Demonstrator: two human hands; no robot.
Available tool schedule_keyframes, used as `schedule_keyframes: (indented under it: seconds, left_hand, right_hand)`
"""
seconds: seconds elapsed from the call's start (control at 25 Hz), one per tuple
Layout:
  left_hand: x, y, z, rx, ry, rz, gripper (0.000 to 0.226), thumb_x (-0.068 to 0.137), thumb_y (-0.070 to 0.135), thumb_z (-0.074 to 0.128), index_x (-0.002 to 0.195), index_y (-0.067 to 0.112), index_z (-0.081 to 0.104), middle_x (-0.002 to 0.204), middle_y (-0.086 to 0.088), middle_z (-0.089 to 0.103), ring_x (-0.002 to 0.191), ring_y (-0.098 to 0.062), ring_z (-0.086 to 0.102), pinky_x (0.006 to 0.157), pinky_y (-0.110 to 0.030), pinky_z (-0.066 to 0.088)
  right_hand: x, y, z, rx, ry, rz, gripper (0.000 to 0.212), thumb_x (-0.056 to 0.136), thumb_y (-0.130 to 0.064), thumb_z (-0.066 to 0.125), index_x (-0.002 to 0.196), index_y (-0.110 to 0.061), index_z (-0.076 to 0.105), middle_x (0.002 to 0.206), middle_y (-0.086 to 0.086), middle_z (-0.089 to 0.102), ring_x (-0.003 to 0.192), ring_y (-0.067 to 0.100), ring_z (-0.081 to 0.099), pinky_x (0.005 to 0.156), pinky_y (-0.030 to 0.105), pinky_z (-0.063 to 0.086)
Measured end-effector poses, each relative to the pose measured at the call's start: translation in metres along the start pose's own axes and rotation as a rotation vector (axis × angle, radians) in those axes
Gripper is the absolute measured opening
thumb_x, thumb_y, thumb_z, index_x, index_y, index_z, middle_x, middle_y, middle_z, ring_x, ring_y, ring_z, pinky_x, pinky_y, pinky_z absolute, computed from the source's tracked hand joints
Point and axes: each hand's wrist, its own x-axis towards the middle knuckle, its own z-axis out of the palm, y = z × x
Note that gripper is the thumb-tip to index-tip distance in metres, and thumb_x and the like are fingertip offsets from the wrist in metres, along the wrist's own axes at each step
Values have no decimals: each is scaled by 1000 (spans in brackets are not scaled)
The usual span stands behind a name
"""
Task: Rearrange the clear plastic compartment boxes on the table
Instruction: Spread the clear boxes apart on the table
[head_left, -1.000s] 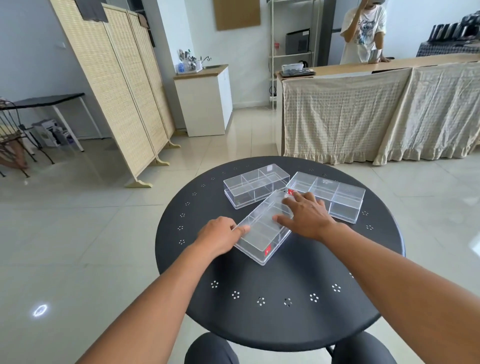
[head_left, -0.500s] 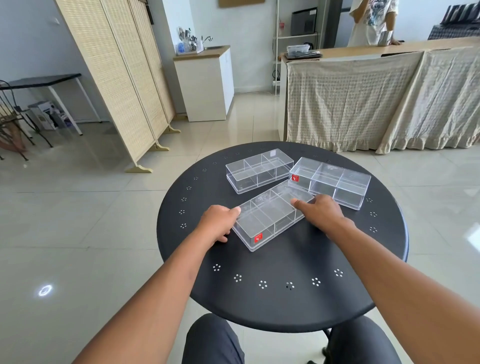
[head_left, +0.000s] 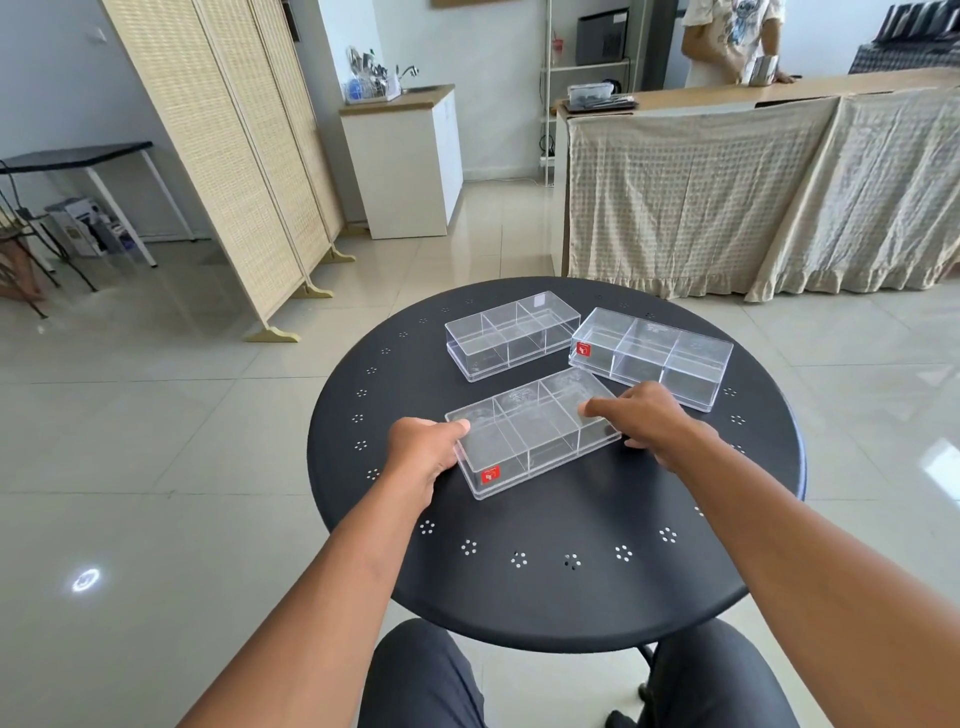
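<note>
Three clear plastic compartment boxes lie on a round black table (head_left: 571, 587). The near box (head_left: 530, 434), with a red sticker on its front corner, sits in the middle, and both hands hold it. My left hand (head_left: 423, 452) grips its left end, thumb on the top rim. My right hand (head_left: 647, 421) grips its right end, fingers over the far right corner. The far left box (head_left: 511, 335) stands apart behind it. The far right box (head_left: 652, 356), also with a red sticker, lies just beyond my right hand.
The table's edge carries a ring of small punched holes. My knees show below the near edge. Beyond stand a folding wicker screen (head_left: 234, 156), a white cabinet (head_left: 410, 161), and a cloth-draped counter (head_left: 753, 192) with a person behind it.
The near box has turned from a steep diagonal to nearly crosswise and come toward me. My right hand slid from its top to its right end.
</note>
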Motion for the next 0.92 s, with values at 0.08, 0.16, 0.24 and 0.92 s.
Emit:
schedule_keyframes:
  seconds: [0.08,0.16,0.24,0.92]
  left_hand:
    - [-1,-2,3,-57,2,-14,19,85,15,81,83,5,65,89,-13,72,97,-33,73,102,-46,58]
    - [-1,-2,6,-112,-5,-30,12,88,13,78,90,6,68,103,-16,76,102,-32,74,101,-46,58]
    - [-2,-2,7,-178,-45,-54,12,90,13,74,100,9,69,112,-15,77,103,-30,74,93,-43,60]
    - [-22,10,-15,27,-152,366,63,87,-2,63,140,32,63,77,21,80,82,-17,68,88,-43,62]
  right_hand:
    - [-8,-4,-3,52,-14,0,51,53,-47,88,80,-10,66,77,9,59,85,35,66,77,42,53]
    - [-14,-4,-6,109,-42,36,52,51,-40,90,83,-13,59,79,9,48,80,30,49,74,41,44]
    - [-18,-1,-7,176,-69,76,62,46,-39,89,89,-17,51,81,8,39,78,25,37,76,39,33]
    - [-39,9,-8,405,22,-323,31,78,4,75,100,-19,78,81,-8,83,71,4,71,80,28,55]
